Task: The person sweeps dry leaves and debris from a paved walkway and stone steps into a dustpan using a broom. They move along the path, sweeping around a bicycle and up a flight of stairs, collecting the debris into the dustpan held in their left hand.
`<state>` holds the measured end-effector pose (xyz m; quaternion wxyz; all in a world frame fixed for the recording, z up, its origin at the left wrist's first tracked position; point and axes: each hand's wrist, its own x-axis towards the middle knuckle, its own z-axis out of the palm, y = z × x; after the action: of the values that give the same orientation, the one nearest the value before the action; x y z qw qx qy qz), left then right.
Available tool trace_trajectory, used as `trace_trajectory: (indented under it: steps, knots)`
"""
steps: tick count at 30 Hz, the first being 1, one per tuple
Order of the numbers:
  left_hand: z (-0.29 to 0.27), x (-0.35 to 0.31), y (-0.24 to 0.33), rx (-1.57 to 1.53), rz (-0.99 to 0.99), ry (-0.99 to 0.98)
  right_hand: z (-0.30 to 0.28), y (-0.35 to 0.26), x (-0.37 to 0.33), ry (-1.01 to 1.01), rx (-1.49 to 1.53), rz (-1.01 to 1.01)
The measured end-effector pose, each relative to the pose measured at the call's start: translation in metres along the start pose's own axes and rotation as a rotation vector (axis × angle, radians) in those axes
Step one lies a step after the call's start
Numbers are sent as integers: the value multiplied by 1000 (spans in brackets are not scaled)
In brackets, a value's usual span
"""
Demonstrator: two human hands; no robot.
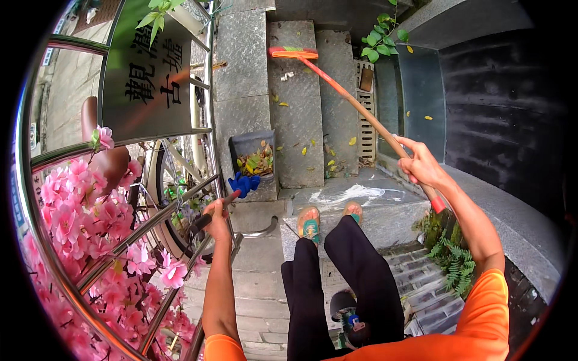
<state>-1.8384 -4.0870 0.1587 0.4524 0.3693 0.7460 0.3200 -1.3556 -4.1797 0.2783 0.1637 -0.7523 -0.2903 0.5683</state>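
My right hand [419, 163] is closed round the wooden handle of a broom [368, 115], near its red end. The handle slants away to the upper left. At the far end, the orange broom head with red and green bristles rests on the grey stone steps [293, 120]. On the left, my left hand [218, 221] grips the dark handle of a long-handled dustpan [247, 143]. A blue cloth [244, 184] is bunched on that handle just beyond my fist. Brown and yellow leaves [257, 162] lie inside the grey pan, which sits on a step.
Metal railings [211, 114] with a sign board [147, 78] and pink flowers [78, 210] run along the left, a bicycle wheel [158, 198] behind them. Scattered yellow leaves [353, 141] and a drain grate [366, 126] lie ahead. A dark wall [500, 108] and a fern [456, 265] stand right.
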Motion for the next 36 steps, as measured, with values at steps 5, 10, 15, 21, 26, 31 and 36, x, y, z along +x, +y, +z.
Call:
trace_trajectory:
  steps: [5,10,15,21,26,31,36]
  knots:
    - [4,1,-3,10,-4,5,-2,-33,68,124,-76,-102]
    - [10,-1,8,-5,38,-30,52,-52,201,175,-333,-148]
    - [2,2,-3,13,51,-9,102,46,138,12,-667,-195]
    - [6,-5,-2,19,12,4,86,125,-76,-195,-557,18]
    - [0,-6,-5,-33,-7,-12,28,55,-159,-179,-59,243]
    - [2,-4,-8,-34,-33,-7,19,64,-112,-9,-43,89]
    - [-1,5,-13,-12,19,-32,52,62,-41,62,47,59]
